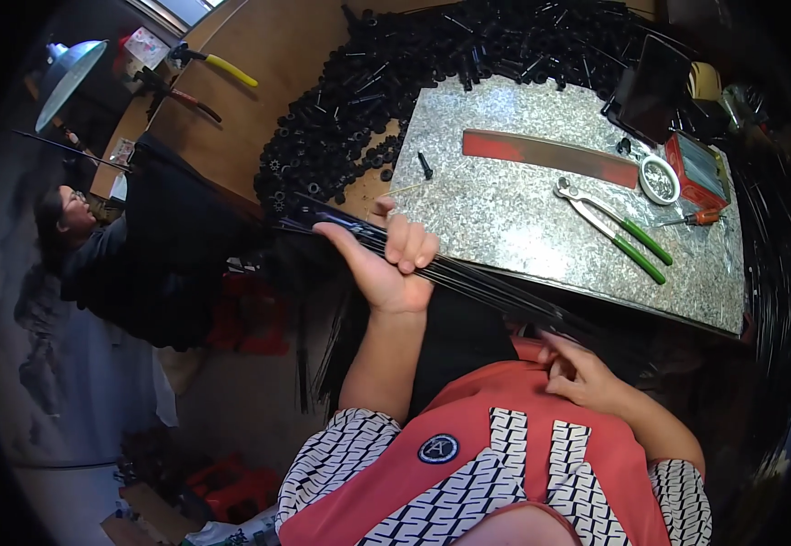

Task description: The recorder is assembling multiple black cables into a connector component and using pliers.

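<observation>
A bundle of thin black rods (491, 287) slants from the upper left down to the right in front of me. My left hand (394, 259) is closed round it near its upper end, with the thumb stretched along the far end of the bundle. Below the lower end of the rods, close to my red shirt front, my right hand (582, 373) hovers with nothing visible in it. Its index finger is stretched out and the other fingers are bent loosely, apart from the thumb.
On the speckled stone slab (496, 218) lie green-handled pincers (612, 229), a long flat bar (550, 159), an orange-handled screwdriver (703, 217) and a small white dish (659, 178). A heap of black plastic parts (468, 50) lies behind. Another person (95, 237) sits at the left.
</observation>
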